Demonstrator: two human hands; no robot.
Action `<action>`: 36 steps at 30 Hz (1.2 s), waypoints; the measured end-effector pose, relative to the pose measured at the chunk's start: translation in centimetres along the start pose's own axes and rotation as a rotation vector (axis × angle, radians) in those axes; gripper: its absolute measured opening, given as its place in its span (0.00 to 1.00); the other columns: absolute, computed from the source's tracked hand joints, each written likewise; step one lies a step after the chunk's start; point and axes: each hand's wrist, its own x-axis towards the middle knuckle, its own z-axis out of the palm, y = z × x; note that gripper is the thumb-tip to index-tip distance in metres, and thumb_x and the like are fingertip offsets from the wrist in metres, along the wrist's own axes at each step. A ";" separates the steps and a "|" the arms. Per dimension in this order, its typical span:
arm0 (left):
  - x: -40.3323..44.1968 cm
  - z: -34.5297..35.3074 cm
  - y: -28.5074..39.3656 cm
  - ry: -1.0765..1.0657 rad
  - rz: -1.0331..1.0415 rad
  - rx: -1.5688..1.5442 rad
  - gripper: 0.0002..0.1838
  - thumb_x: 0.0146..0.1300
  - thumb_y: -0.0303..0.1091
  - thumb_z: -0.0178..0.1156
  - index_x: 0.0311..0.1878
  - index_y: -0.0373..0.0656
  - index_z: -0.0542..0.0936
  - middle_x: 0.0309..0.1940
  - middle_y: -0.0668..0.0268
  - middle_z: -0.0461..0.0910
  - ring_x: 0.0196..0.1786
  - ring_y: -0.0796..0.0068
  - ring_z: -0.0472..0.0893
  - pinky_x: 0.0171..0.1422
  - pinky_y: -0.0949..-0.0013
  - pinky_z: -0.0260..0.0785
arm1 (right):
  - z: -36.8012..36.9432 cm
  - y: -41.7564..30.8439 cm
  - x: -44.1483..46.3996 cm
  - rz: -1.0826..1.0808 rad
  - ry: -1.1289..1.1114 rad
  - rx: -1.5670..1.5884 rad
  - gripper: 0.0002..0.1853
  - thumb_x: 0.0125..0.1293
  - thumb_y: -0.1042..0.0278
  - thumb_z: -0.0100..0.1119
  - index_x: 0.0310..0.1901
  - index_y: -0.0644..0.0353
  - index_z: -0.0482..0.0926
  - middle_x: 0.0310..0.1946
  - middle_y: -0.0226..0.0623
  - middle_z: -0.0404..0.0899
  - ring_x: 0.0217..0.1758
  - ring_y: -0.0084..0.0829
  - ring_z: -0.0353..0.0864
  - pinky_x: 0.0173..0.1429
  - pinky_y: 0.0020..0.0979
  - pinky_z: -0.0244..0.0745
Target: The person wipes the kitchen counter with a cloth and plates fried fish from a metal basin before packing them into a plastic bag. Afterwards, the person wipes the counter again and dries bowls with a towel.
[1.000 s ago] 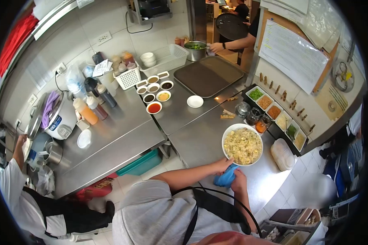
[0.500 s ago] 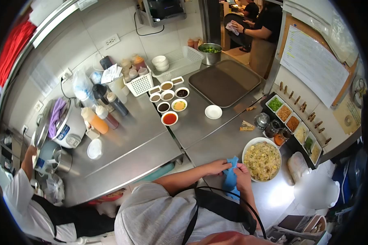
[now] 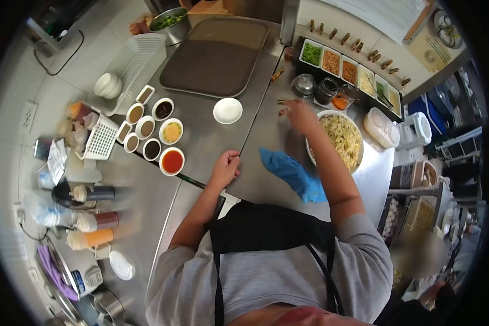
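My right hand (image 3: 303, 118) reaches over the counter left of a white bowl of fried rice (image 3: 342, 142). Its fingertips are at small wooden clothespins (image 3: 282, 112); whether they grip one I cannot tell, as the fingers are partly blurred. Curled loosely, my left hand (image 3: 224, 171) rests on the steel counter with nothing visible in it. A crumpled blue cloth (image 3: 293, 175) lies flat between my arms, untouched by either hand. Another clothespin (image 3: 277, 74) lies farther back. Ahead of my left hand stands a small white dish (image 3: 227, 111).
Several sauce bowls, one red (image 3: 171, 161), stand at the left. A brown tray (image 3: 216, 57) lies at the back. Lidded jars (image 3: 326, 91) and a rack of toppings (image 3: 349, 71) sit behind the rice; a plastic tub (image 3: 381, 128) is right. Squeeze bottles (image 3: 97, 221) stand far left.
Both hands have let go of the blue cloth, which now lies on the counter. My right hand has moved forward to the clothespins, my left hand leftward. The view has turned right.
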 end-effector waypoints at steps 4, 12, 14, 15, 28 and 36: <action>0.3 -0.7 1.2 -0.050 -0.066 -0.110 0.13 0.58 0.32 0.47 0.45 0.37 0.67 0.24 0.66 0.70 0.15 0.80 0.71 0.15 0.79 0.62 | -0.4 -0.9 2.6 -0.087 -0.151 -0.386 0.14 0.51 0.66 0.52 0.42 0.49 0.74 0.43 0.37 0.68 0.48 0.39 0.68 0.47 0.36 0.67; 0.7 -1.1 0.7 -0.078 -0.085 -0.188 0.14 0.58 0.33 0.47 0.46 0.36 0.65 0.25 0.62 0.69 0.15 0.78 0.71 0.14 0.79 0.63 | 0.7 1.0 4.0 0.188 -0.237 -0.593 0.10 0.55 0.66 0.47 0.39 0.50 0.74 0.43 0.37 0.68 0.50 0.37 0.67 0.47 0.36 0.65; 0.7 -1.1 0.7 -0.066 -0.090 -0.199 0.14 0.58 0.33 0.47 0.46 0.36 0.65 0.26 0.62 0.69 0.15 0.78 0.72 0.13 0.79 0.63 | 0.6 1.5 4.0 0.167 -0.237 -0.590 0.10 0.55 0.66 0.47 0.38 0.52 0.74 0.42 0.36 0.70 0.47 0.37 0.70 0.46 0.35 0.66; 0.7 -1.1 0.6 -0.053 -0.093 -0.202 0.14 0.58 0.33 0.47 0.46 0.36 0.65 0.26 0.62 0.69 0.15 0.78 0.72 0.13 0.79 0.64 | 0.5 1.7 4.0 0.156 -0.257 -0.590 0.10 0.55 0.66 0.47 0.38 0.52 0.74 0.41 0.36 0.70 0.46 0.37 0.71 0.45 0.34 0.67; 3.9 -0.9 1.3 0.420 0.180 -0.058 0.06 0.59 0.29 0.47 0.38 0.39 0.70 0.21 0.70 0.69 0.17 0.85 0.69 0.15 0.81 0.60 | -8.8 5.5 6.3 -0.119 0.030 -0.035 0.06 0.48 0.66 0.51 0.25 0.58 0.73 0.23 0.42 0.75 0.27 0.42 0.75 0.33 0.39 0.70; 4.1 -0.3 0.2 0.502 0.336 0.080 0.04 0.57 0.26 0.48 0.36 0.38 0.70 0.22 0.70 0.70 0.20 0.86 0.67 0.24 0.81 0.62 | -18.2 12.7 12.0 0.341 0.272 -0.381 0.10 0.53 0.69 0.48 0.37 0.58 0.75 0.32 0.45 0.77 0.38 0.41 0.76 0.41 0.38 0.71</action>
